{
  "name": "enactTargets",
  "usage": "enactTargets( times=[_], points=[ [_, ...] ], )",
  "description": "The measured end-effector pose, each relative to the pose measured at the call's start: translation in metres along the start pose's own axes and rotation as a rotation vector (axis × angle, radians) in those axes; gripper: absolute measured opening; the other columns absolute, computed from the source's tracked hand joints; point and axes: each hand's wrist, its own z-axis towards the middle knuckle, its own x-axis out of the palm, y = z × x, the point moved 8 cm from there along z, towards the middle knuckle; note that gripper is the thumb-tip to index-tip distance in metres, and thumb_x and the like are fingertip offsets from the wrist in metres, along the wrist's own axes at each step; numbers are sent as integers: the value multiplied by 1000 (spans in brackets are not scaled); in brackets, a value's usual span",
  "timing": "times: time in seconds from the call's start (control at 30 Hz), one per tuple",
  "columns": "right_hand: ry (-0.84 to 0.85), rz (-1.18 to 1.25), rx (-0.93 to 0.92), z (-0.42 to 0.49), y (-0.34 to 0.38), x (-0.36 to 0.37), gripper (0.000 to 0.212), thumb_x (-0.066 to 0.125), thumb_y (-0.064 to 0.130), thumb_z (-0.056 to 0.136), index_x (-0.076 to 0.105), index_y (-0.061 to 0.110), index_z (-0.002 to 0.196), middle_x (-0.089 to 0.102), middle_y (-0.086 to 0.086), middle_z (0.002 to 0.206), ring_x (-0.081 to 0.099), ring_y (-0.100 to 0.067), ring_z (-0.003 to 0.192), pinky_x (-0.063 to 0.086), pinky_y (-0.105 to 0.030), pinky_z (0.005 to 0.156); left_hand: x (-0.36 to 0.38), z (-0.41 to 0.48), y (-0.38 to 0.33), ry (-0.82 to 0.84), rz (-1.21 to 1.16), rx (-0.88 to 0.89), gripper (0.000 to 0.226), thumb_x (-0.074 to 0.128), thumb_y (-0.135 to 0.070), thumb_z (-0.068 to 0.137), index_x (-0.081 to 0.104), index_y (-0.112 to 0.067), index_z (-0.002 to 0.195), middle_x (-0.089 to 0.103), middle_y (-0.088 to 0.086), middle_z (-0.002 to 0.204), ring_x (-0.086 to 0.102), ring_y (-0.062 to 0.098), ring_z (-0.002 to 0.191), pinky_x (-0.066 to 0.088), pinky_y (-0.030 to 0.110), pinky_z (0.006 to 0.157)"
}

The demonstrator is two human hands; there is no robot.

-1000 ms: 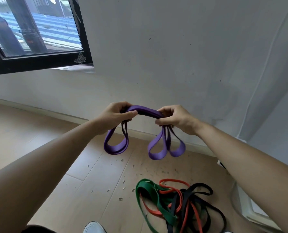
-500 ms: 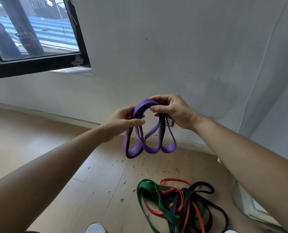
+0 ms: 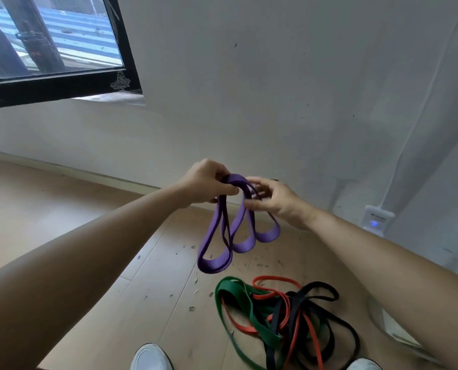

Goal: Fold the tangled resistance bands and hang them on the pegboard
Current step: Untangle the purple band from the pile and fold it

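Observation:
A purple resistance band [image 3: 217,260], folded into several hanging loops, is held in the air in front of the wall. My left hand [image 3: 205,184] pinches the gathered top of the folds. My right hand [image 3: 271,200] touches the same top from the right, fingers partly spread around the strands. On the wooden floor below lies a tangled pile of bands: a green band [image 3: 238,292], a red band [image 3: 275,280] and a black band [image 3: 326,289], twisted through one another. No pegboard is in view.
A white wall [image 3: 275,89] is straight ahead, with a black-framed window [image 3: 62,78] at upper left. A white wall device with a blue light [image 3: 377,218] and a cable sits at right. My white shoes [image 3: 150,356] stand near the pile. Small debris litters the floor.
My hands came together, folding the purple band from a wide span into one bundle of loops under my left hand. My right hand's grip has loosened.

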Motion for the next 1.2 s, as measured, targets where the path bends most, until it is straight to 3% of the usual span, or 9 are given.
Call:
enactTargets(
  times=[0.17, 0.37, 0.43, 0.57, 0.77, 0.83, 0.9, 1.03, 1.2],
  points=[
    [28, 53, 130, -15, -68, 23, 79, 89, 40, 72, 48, 42, 139, 62, 13, 134, 55, -7, 128, 43, -28, 106, 34, 20, 30, -24, -358, -147, 20, 79, -17, 86, 74, -14, 105, 72, 8, 91, 73, 20, 80, 64, 33, 67],
    [-192, -29, 163, -2, -124, 35, 125, 98, 45, 54, 20, 32, 150, 43, 8, 146, 46, -9, 131, 42, -33, 106, 96, 52, 69, -136, -763, -327, 19, 75, -12, 89, 70, -5, 106, 67, 5, 80, 67, 15, 64, 64, 34, 67],
    [-313, -65, 199, -1, -149, 29, 110, 95, 42, 60, 23, 33, 143, 47, 7, 141, 50, -13, 126, 47, -37, 103, 115, 63, 83, -149, -861, -354, 21, 75, -13, 90, 69, -5, 108, 67, 8, 87, 70, 18, 70, 65, 37, 71],
    [-414, -194, 265, -1, -193, 7, 61, 85, 24, 74, 50, 29, 124, 62, 16, 109, 62, -6, 102, 56, -38, 94, 145, 77, 122, -153, -968, -376, 27, 75, -13, 90, 69, -5, 115, 70, 9, 93, 73, 22, 84, 63, 37, 75],
    [-316, -483, 218, 23, -246, -29, 32, 69, 50, 70, 64, 37, 99, 72, 15, 93, 69, -15, 95, 52, -47, 96, 191, 83, 183, -72, -950, -399, 31, 72, -7, 91, 65, -3, 122, 72, 17, 111, 74, 34, 99, 64, 41, 82],
    [-248, -579, 201, 40, -262, -34, 24, 71, 43, 76, 68, 33, 98, 73, 11, 92, 69, -18, 94, 41, -43, 101, 211, 87, 202, -72, -953, -453, 34, 71, -6, 92, 63, -2, 124, 71, 18, 112, 74, 33, 99, 64, 35, 81],
    [-205, -732, 184, 53, -277, -40, 19, 73, 33, 84, 70, 28, 102, 73, 7, 95, 67, -20, 94, 27, -34, 97, 234, 94, 221, -70, -929, -509, 35, 71, -5, 92, 62, -1, 125, 72, 18, 110, 75, 30, 97, 63, 33, 80],
    [-68, -1020, 101, 66, -301, -33, 18, 67, 31, 93, 63, 30, 111, 70, 5, 106, 60, -21, 98, 25, -35, 96, 272, 108, 256, -80, -834, -632, 35, 71, -8, 91, 64, 0, 124, 73, 17, 105, 75, 27, 93, 63, 32, 81],
    [281, -1153, 223, 75, -368, 2, 46, 67, 28, 91, 50, 26, 134, 58, 1, 134, 45, -24, 130, 24, -47, 108, 289, 118, 300, -107, -688, -721, 30, 70, -9, 92, 64, -1, 121, 70, 12, 96, 72, 23, 84, 58, 24, 65]
  ],
)
